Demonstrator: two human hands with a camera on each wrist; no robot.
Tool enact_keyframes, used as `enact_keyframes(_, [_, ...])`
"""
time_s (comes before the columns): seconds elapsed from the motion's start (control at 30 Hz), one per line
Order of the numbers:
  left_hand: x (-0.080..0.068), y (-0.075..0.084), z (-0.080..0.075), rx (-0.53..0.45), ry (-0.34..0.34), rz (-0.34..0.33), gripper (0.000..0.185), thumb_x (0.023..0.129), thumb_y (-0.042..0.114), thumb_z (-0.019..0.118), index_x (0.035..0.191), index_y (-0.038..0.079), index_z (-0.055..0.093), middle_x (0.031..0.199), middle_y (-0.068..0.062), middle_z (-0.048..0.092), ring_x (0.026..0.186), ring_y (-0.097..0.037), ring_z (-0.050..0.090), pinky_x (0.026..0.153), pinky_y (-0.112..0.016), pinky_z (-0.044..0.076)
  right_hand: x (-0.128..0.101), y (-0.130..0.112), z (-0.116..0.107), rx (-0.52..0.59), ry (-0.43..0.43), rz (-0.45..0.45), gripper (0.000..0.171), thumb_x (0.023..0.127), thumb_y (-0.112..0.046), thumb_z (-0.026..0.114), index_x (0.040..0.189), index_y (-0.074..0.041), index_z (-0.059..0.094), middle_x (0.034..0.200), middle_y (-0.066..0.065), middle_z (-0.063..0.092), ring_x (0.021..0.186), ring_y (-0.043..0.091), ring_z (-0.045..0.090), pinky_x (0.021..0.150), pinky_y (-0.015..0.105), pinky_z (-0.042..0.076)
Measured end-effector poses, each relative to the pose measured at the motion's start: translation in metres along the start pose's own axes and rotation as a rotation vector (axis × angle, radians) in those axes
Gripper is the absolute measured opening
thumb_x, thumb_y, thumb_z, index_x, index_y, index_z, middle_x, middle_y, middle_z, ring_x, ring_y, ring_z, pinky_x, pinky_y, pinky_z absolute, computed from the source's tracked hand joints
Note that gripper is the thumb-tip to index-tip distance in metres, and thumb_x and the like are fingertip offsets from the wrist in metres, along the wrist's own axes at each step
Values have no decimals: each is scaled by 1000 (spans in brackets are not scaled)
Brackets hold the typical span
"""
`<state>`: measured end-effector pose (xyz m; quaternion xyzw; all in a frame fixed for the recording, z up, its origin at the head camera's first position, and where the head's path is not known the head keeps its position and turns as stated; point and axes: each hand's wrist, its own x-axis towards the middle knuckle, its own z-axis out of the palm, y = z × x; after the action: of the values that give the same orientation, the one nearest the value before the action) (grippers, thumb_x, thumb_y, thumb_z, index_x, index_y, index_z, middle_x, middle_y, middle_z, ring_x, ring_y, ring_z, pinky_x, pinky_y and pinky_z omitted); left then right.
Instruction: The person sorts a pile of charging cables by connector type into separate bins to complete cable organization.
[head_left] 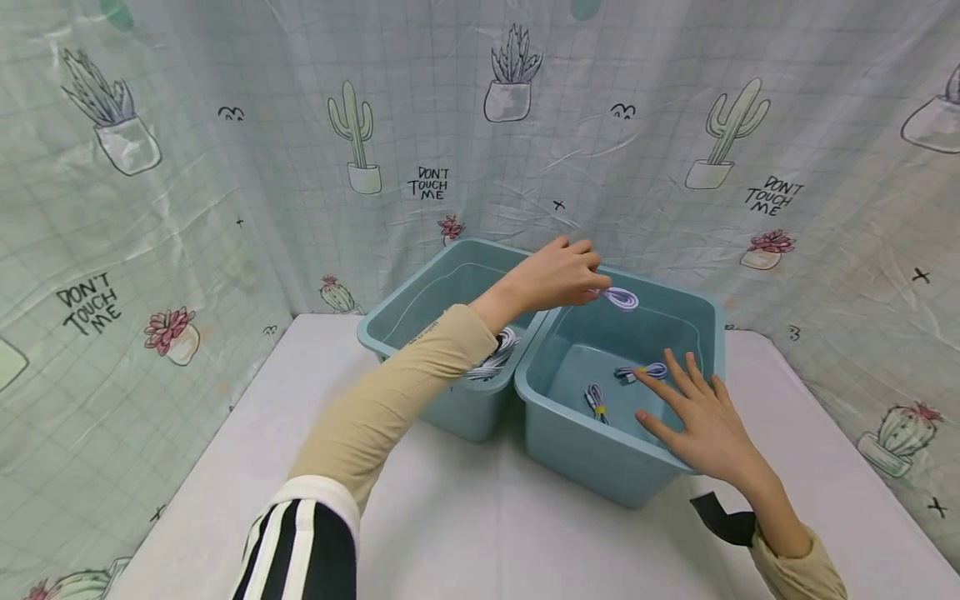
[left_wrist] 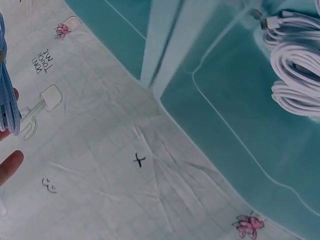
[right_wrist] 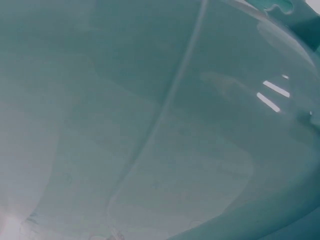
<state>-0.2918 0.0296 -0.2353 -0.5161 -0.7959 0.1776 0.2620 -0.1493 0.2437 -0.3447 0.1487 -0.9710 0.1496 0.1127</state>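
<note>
Two bins side by side on the table (head_left: 465, 533). Left hand (head_left: 551, 279) pinches a coiled cable (head_left: 621, 297), holding it above the right bin (head_left: 600, 467), near its far-left corner. Right hand (head_left: 701, 421) lies flat on that bin's near rim, fingers spread. Two bundled cables (head_left: 641, 372) lie on its floor. White cables (head_left: 495, 354) lie in the left bin (head_left: 408, 287).

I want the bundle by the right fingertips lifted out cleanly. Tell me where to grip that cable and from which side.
Pinch the coiled cable at its yellow tie, coming straight down from above. It lies flat on the floor of the right bin, whose walls block a sideways approach; the tie holds the loops together. The right hand rests open on the near rim beside it.
</note>
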Motion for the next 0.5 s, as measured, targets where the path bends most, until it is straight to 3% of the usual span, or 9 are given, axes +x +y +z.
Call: enact_keyframes(0.5, [45,15,3,45,-46,-50,30,95,31,39,124,30,47,120,3,54,113,-17,48,92,-32,41,0,0,2,8,7,-21,57,85,-42,53,137,-23,36,148,21,12,136,41,0,96,70,7])
